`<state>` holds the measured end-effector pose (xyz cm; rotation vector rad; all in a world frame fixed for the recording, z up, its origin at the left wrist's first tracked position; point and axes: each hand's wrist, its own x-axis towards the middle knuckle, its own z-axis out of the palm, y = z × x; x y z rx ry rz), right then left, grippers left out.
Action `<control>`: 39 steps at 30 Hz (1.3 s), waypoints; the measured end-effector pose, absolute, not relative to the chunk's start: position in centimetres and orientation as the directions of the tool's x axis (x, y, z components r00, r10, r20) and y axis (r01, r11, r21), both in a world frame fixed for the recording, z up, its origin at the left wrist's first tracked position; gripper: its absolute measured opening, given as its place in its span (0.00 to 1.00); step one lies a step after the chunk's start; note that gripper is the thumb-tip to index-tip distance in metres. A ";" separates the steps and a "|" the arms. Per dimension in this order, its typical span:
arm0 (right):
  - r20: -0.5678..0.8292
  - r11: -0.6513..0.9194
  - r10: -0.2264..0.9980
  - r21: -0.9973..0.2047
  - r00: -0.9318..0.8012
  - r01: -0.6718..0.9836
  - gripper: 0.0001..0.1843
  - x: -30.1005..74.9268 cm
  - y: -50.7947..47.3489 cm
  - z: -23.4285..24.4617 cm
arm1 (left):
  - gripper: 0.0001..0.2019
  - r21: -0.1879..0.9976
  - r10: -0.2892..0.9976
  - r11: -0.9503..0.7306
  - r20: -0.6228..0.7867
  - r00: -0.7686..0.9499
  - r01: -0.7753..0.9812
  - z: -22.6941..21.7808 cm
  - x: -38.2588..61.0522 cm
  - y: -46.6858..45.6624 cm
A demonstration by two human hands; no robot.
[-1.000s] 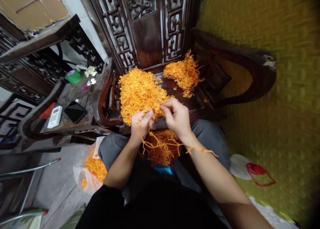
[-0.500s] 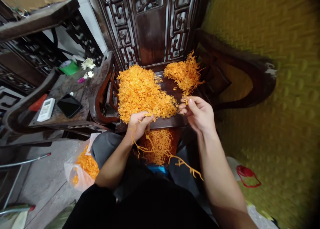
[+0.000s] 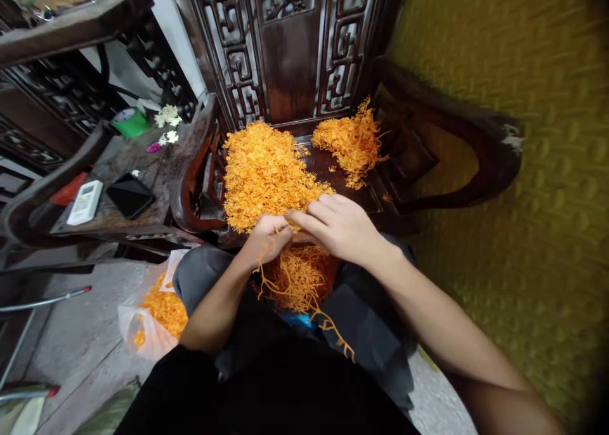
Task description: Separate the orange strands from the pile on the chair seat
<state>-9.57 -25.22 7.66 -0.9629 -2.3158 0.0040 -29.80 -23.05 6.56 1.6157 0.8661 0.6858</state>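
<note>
A big heap of orange thread-like strands (image 3: 264,168) lies on the seat of a dark carved wooden chair (image 3: 333,172), with a smaller heap (image 3: 352,140) at the seat's back right. My left hand (image 3: 264,240) is closed on a bunch of long orange strands (image 3: 304,302) that hang down between my knees. My right hand (image 3: 340,226) reaches across to the left hand, its fingertips touching the strands held there, at the front edge of the big heap. More strands (image 3: 297,276) sit below the seat edge, between my legs.
A clear plastic bag with orange strands (image 3: 155,318) lies on the floor by my left knee. On the side table to the left are a black phone (image 3: 129,195), a white remote (image 3: 84,201), a green tub (image 3: 129,123) and small white flowers (image 3: 167,116). A yellow-green wall is at the right.
My right hand went out toward the smaller heap half a second ago and has come back left to meet the left hand. The hanging strands swung with it.
</note>
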 end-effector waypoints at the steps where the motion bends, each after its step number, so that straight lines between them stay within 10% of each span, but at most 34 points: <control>1: 0.548 0.766 0.613 -0.237 -0.569 0.598 0.10 -9.6 -24.9 7.7 | 0.25 0.976 0.821 -0.113 -0.014 0.570 0.186 6.6 -29.8 -23.1; 3: 0.646 0.793 0.580 -0.309 -0.496 0.525 0.10 -9.1 -24.4 8.2 | 0.25 0.976 0.807 -0.079 -0.056 0.588 0.202 6.5 -29.9 -23.1; 6: 0.829 0.717 0.520 -0.554 0.206 0.423 0.11 -6.2 -23.3 10.0 | 0.23 0.968 0.795 0.036 -0.177 0.580 0.247 6.1 -30.2 -22.9; 9: 0.576 0.767 0.460 -0.641 0.675 0.025 0.12 -2.8 -22.9 11.7 | 0.21 0.969 0.821 0.124 -0.222 0.527 0.214 5.9 -30.6 -22.7; 14: 0.275 0.349 0.931 -0.866 0.242 -0.358 0.18 -4.2 -25.0 8.9 | 0.21 0.986 0.868 0.116 -0.161 0.470 0.124 6.4 -31.1 -22.6; 18: 0.126 0.152 0.988 -0.866 0.087 -0.476 0.20 -7.9 -24.3 3.1 | 0.20 0.983 0.889 0.180 -0.181 0.420 0.041 5.9 -30.8 -22.3; 23: -0.081 0.067 0.938 -0.912 0.337 -0.405 0.22 -9.5 -17.6 -3.4 | 0.21 0.954 0.914 0.292 -0.254 0.316 -0.076 3.1 -29.2 -20.5; 30: -0.022 0.059 0.920 -0.979 0.391 -0.193 0.29 -10.6 -13.7 -6.7 | 0.19 0.951 0.922 0.297 -0.261 0.287 -0.088 2.5 -30.0 -19.5; 39: 0.260 0.271 0.954 -0.961 0.148 -0.052 0.24 -11.3 -18.6 2.1 | 0.18 0.969 0.890 0.241 -0.202 0.408 -0.046 4.3 -30.0 -21.9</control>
